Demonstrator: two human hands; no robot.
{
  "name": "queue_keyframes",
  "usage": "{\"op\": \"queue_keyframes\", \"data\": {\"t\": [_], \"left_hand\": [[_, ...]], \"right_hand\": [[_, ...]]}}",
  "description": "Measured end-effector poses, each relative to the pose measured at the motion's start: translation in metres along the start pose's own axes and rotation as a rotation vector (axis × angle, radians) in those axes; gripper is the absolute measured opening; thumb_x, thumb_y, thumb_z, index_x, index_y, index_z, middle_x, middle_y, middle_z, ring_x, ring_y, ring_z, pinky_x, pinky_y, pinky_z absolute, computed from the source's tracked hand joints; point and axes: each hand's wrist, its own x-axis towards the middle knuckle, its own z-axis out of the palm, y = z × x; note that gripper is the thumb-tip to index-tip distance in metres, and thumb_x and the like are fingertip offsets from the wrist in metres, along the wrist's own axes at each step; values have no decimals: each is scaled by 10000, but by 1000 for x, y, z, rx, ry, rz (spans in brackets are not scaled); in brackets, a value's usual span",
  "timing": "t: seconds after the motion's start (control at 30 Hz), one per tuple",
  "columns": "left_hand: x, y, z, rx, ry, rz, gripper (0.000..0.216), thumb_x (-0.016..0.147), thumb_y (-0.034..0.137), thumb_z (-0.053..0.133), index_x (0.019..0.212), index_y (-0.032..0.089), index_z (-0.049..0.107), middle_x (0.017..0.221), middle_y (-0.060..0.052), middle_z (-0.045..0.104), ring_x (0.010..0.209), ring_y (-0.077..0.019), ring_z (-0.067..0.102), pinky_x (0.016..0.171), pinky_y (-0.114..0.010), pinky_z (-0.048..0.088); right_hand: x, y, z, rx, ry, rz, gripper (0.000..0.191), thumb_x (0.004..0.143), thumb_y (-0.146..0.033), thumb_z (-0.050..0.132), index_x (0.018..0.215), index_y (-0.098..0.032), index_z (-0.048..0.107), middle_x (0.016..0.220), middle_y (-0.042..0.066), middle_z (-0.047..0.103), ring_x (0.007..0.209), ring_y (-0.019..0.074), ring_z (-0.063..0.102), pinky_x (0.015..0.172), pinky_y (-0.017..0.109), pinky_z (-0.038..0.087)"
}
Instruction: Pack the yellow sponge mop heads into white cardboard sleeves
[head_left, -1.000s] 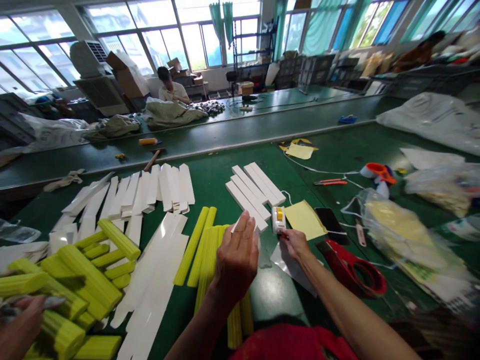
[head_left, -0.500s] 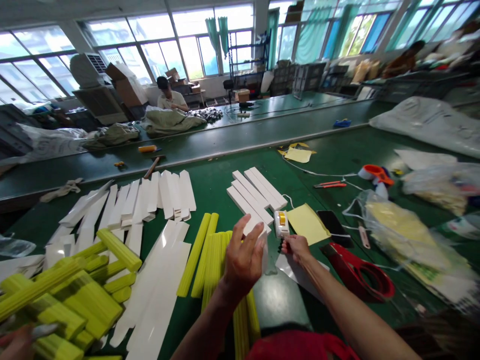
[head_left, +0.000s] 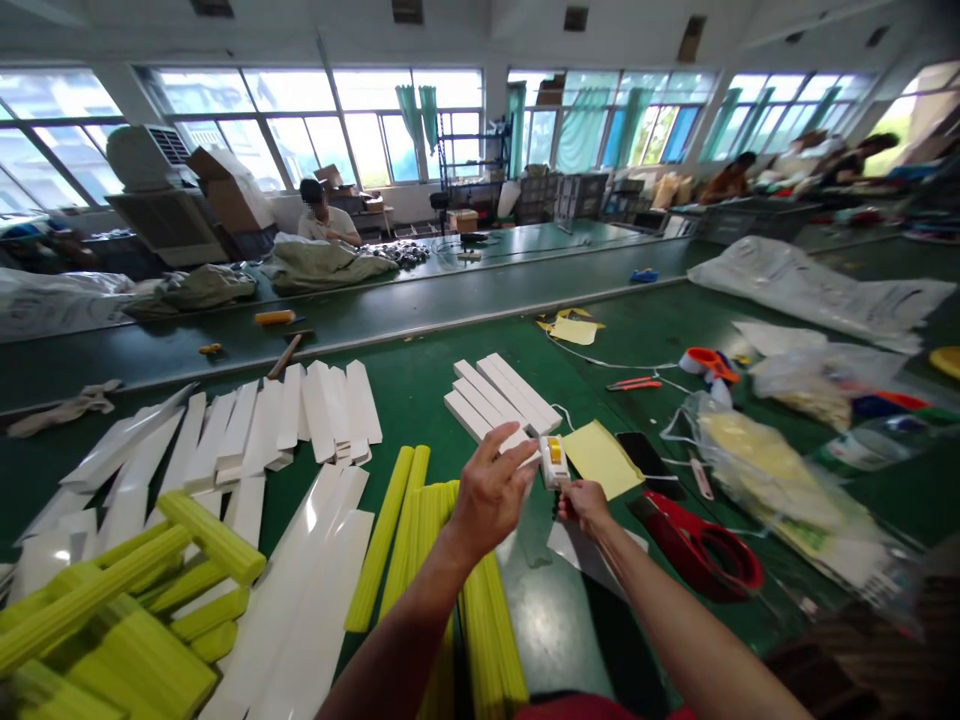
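Matt green felt-like table (head_left: 420,380), glossy white card strips (head_left: 300,590) near its front edge, ribbed yellow sponge sticks (head_left: 390,535), smooth white boxes (head_left: 495,400), glossy plastic tape dispenser (head_left: 555,462), matt yellow paper sheet (head_left: 600,456), crinkled clear plastic bags (head_left: 757,460)

Both hands up over the green bench (head_left: 420,385): left hand (head_left: 491,490) pinching a white strip (head_left: 517,447), right hand (head_left: 583,500) just beside the small tape dispenser (head_left: 555,460).

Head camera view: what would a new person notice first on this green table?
Probably the two hands in the middle: the left hand and the right hand meet at a small white tape dispenser. Bright yellow strips lie just left of them, and white strips lie stacked behind.
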Motion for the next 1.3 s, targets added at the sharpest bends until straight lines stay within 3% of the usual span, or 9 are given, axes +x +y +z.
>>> {"op": "queue_keyframes", "data": {"t": [0.2,0.37,0.47,0.53,0.63,0.93,1.13,1.2,1.3], "left_hand": [[2,2,-2,-67,-36,-114,288,930,169,554,1188,161,683,1386,-150,535,1204,-230,596,994,-376,536],[-1,6,0,10,-8,-184,310,915,182,570,1203,205,684,1295,-123,545,1120,-219,606,914,-360,552],[0,6,3,-11,-10,-169,410,920,206,580,1329,220,593,1268,-106,572,1134,-209,594,969,-368,534],[2,6,5,-10,-2,-179,517,916,198,581,1424,223,487,1292,-107,580,1201,-218,561,1033,-394,503],[3,6,8,19,29,-211,659,885,150,580,1501,220,353,1342,-121,568,1223,-228,553,1055,-422,492],[-3,6,15,59,87,-249,747,873,126,545,1545,250,242,1345,-122,566,1193,-239,584,1001,-418,532],[-5,7,16,166,91,-170,769,912,115,495,1566,280,126,1365,-137,518,1181,-233,583,968,-399,544],[-5,6,13,242,73,-89,747,912,105,489,1552,305,159,1421,-153,444,1106,-220,611,892,-375,571],[-5,4,5,280,-31,-40,596,915,112,480,1472,291,364,1464,-164,373,1001,-193,633,830,-349,586]], "right_hand": [[-26,-17,-7,-94,-56,-23,199,970,-333,622,1009,-140,647,899,16,666,692,120,636,606,255,553],[-83,-56,-11,59,-196,-209,281,878,-398,702,785,-155,596,584,-66,543,462,73,511,448,197,450],[-132,-95,-13,185,-321,-383,369,767,-515,773,902,-200,638,650,-61,611,502,90,560,490,218,501],[-159,-118,-9,235,-446,-534,335,769,-466,793,897,-183,668,629,-37,636,473,103,570,459,223,499],[-182,-136,1,210,-477,-603,301,756,-426,813,832,-156,705,599,-15,648,450,113,582,421,218,505],[-186,-137,17,148,-413,-608,410,689,-504,820,860,-173,647,512,-57,599,387,120,556,366,218,487],[-185,-148,19,169,-455,-388,506,609,-472,838,872,-206,496,464,-66,595,337,126,529,308,208,446],[-182,-153,19,180,-504,-293,490,562,-436,855,800,-202,496,477,-40,612,339,119,523,300,209,446],[-180,-156,17,186,-578,-236,466,542,-411,865,725,-195,495,487,-27,614,340,105,508,304,211,451]]}}
